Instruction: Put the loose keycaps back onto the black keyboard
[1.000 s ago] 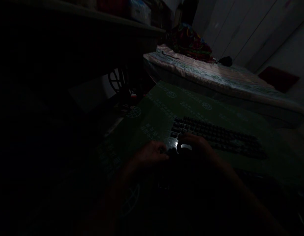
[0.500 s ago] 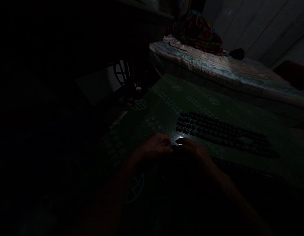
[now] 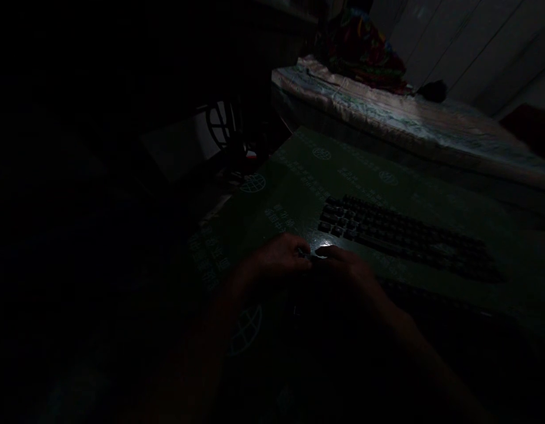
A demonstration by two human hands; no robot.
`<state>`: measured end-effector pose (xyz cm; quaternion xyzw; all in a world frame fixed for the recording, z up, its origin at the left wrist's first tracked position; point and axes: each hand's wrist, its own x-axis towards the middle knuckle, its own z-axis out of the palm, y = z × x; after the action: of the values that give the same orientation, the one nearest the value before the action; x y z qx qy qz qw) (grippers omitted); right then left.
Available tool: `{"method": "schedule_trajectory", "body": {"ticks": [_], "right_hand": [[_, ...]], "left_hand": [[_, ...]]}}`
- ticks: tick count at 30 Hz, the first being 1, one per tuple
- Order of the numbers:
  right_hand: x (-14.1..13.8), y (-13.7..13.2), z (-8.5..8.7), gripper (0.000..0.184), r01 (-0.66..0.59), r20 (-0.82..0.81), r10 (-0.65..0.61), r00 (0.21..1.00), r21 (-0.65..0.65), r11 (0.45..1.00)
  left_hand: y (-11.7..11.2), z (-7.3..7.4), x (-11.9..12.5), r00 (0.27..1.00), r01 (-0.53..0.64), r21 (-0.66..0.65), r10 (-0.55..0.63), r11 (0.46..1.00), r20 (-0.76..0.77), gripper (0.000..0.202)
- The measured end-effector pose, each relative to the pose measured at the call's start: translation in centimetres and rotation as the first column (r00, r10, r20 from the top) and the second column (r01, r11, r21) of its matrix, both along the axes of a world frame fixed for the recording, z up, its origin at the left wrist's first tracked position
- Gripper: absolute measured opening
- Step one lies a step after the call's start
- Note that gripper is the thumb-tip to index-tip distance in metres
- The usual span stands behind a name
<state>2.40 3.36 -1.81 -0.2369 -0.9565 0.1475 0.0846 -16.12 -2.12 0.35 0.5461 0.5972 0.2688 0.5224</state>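
Note:
The picture is very dark. My left hand (image 3: 279, 257) is closed, thumb and forefinger pinched on a small, thin, dark piece (image 3: 303, 254) with a pale glint. My right hand (image 3: 346, 266) is curled just to its right, fingertips close together at the same spot; whatever they grip is too dark to name. Beyond the hands, black keyboard keys (image 3: 400, 233) lie in rows on a green printed board (image 3: 285, 182), with small gaps between those at the left end. A long dark object, apparently a keyboard (image 3: 440, 303), lies beside my right forearm, mostly lost in shadow.
A bed or bench with a pale patterned cover (image 3: 387, 112) runs behind the board, bearing a red patterned cloth (image 3: 365, 53). At the left back stands dark furniture with a spoked wheel (image 3: 218, 126) beneath. A plank wall (image 3: 458, 35) rises behind.
The view has shifted slightly, so the background sits a little higher and further right. Both hands stay together at the same spot, with slightly more of the small piece's pale glint showing.

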Motion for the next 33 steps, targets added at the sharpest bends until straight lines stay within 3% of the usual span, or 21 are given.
{"method": "schedule_trajectory", "body": {"ticks": [15,22,27,33], "right_hand": [[-0.4,-0.7,0.6,0.018,-0.004,0.018,0.004,1.0,-0.003,1.0],[-0.5,-0.8,0.7,0.019,-0.004,0.046,0.003,0.999,0.034,0.999],[-0.4,-0.4,0.4,0.016,-0.004,0.024,0.005,1.0,-0.023,1.0],[-0.5,-1.2,0.9,0.013,0.08,-0.026,-0.08,0.996,0.005,0.997]], "left_hand": [[-0.4,1.0,0.1,0.998,0.009,-0.053,-0.012,0.999,-0.056,0.03],[-0.2,0.5,0.1,0.999,0.002,-0.04,-0.004,0.999,-0.05,0.028],[-0.2,0.4,0.2,1.0,0.005,-0.046,-0.006,0.999,-0.024,0.03],[0.0,0.2,0.0,0.999,0.025,-0.015,-0.026,1.0,-0.044,0.028]]}}
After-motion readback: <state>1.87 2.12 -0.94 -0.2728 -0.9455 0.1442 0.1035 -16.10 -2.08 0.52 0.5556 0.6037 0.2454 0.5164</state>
